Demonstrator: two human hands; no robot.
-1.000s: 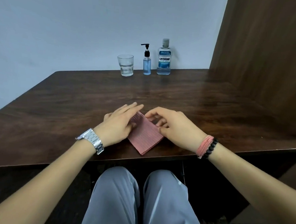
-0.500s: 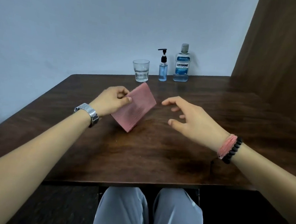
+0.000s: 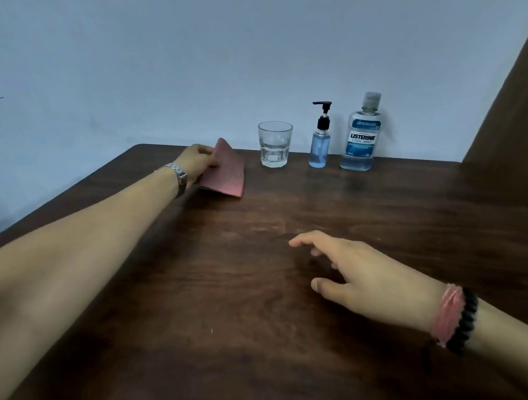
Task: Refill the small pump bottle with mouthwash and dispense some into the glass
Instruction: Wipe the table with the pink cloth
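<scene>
Progress: refill not begun, judging by the layout; both bottles stand capped and untouched, nothing dispensed by hand yet.

Small pump bottle [image 3: 320, 141]: far edge of the table [image 3: 282, 292], upright, between glass and mouthwash bottle. Clear body, pale blue liquid to about the shoulder, black pump head with spout pointing left.

Mouthwash bottle [image 3: 361, 134]: just right of the pump bottle, upright, clear cap on, blue-and-white label. Blue liquid shows only low, near the base.

Glass [image 3: 274, 143]: left of the pump bottle, upright, clear faceted tumbler; whether it holds any liquid cannot be told.

Pink folded cloth [image 3: 226, 173]: far left, beside the glass, raised on edge and tilted.

Left hand [image 3: 197, 162]: reaches far, fingers curled round the cloth's left edge, holding it. Metal watch at wrist.

Right hand [image 3: 359, 278]: hovers over near-centre table, fingers loosely spread, holding nothing, well apart from the bottles. Pink and black bands at wrist.

Remaining: uncap both, pour, recap, pump into glass.
</scene>
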